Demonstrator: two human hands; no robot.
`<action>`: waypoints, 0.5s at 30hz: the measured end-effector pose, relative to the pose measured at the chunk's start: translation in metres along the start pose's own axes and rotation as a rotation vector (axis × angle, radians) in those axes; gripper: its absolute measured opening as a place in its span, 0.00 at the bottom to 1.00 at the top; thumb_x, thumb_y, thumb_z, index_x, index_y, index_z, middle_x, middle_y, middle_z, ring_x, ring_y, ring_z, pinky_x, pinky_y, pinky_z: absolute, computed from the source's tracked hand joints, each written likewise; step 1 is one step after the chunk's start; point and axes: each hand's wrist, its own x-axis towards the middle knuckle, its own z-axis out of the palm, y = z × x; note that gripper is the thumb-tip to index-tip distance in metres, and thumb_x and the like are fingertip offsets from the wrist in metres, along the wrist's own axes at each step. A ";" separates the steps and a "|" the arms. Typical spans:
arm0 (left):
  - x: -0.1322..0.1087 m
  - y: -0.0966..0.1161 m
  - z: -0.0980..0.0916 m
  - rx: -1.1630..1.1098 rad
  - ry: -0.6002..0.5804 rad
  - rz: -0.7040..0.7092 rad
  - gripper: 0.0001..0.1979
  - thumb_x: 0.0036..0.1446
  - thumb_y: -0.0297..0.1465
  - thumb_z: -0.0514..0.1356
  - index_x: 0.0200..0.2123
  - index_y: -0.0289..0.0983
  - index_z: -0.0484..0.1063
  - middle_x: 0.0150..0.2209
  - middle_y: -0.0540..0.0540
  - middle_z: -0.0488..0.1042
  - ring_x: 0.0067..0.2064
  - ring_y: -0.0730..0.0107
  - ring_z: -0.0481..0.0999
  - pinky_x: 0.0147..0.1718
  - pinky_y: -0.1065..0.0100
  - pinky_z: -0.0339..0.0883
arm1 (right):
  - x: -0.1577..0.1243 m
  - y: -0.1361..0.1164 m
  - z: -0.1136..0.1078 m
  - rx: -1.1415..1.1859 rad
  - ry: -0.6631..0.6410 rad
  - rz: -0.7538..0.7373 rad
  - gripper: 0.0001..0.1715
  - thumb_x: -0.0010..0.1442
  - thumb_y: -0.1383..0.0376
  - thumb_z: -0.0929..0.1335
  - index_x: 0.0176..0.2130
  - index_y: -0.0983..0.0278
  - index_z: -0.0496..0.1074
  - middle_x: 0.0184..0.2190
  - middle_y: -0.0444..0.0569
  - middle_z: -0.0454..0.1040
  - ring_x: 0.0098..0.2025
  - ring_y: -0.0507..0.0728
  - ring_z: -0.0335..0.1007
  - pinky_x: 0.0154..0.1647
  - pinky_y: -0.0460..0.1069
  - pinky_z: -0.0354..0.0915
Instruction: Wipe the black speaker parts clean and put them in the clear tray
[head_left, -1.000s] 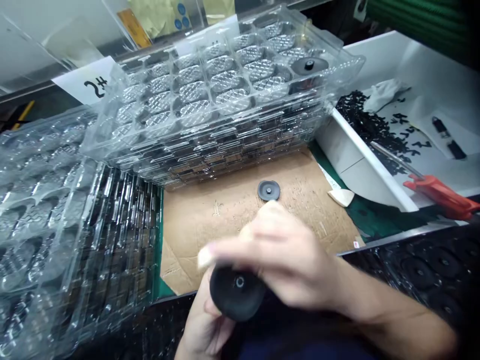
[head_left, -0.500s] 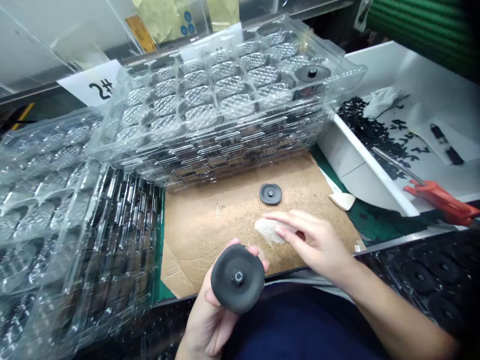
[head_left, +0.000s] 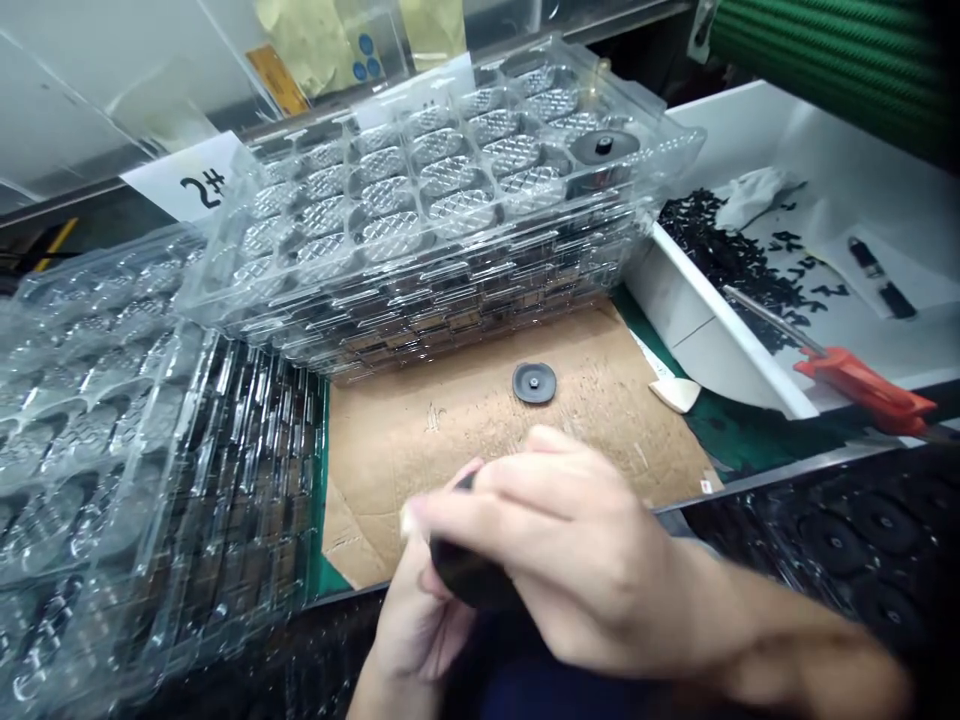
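Note:
In my left hand (head_left: pixel 420 620) is a rounded black disc (head_left: pixel 471 582), held low in front of my body; in the earlier frame its centre shows a small metal stud. My right hand (head_left: pixel 577 540) lies across the disc and hides most of it. Pinched at its fingertips is a bit of white cloth (head_left: pixel 409 522), mostly covered and blurred by motion. A second black disc (head_left: pixel 534 383) rests with its metal centre up on the cardboard sheet (head_left: pixel 390 430), just beyond my hands.
Stacked clear plastic trays (head_left: pixel 420 260) stand behind the cardboard, one black disc (head_left: pixel 604 147) in the top tray. More trays (head_left: pixel 82 420) rise at the left. At right are a white bin (head_left: pixel 720 320) with black scraps, red-handled pliers or cutters (head_left: pixel 862 385) and a tray of discs (head_left: pixel 840 540).
My right hand has moved left from over the cardboard onto the disc, bringing the white cloth along. My left hand keeps holding the disc in about the same place.

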 end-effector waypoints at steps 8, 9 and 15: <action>0.006 0.004 0.008 -0.039 0.000 0.211 0.26 0.40 0.38 0.68 0.47 0.50 0.71 0.48 0.51 0.75 0.47 0.63 0.75 0.47 0.70 0.68 | -0.026 -0.013 0.012 0.015 0.142 0.154 0.13 0.59 0.73 0.63 0.43 0.70 0.72 0.30 0.47 0.78 0.26 0.50 0.71 0.33 0.47 0.68; 0.007 0.004 0.009 -0.034 -0.007 0.250 0.26 0.41 0.37 0.68 0.48 0.49 0.70 0.48 0.50 0.75 0.47 0.63 0.75 0.48 0.70 0.68 | -0.026 -0.006 0.009 0.140 0.117 0.221 0.13 0.60 0.72 0.63 0.44 0.67 0.72 0.32 0.45 0.78 0.29 0.49 0.72 0.35 0.45 0.68; 0.007 -0.003 0.010 -0.023 0.018 0.351 0.20 0.53 0.30 0.62 0.51 0.44 0.68 0.50 0.47 0.73 0.51 0.68 0.72 0.49 0.72 0.66 | -0.022 0.011 -0.003 0.207 0.235 0.532 0.15 0.61 0.70 0.64 0.48 0.61 0.69 0.45 0.42 0.74 0.45 0.50 0.69 0.47 0.41 0.63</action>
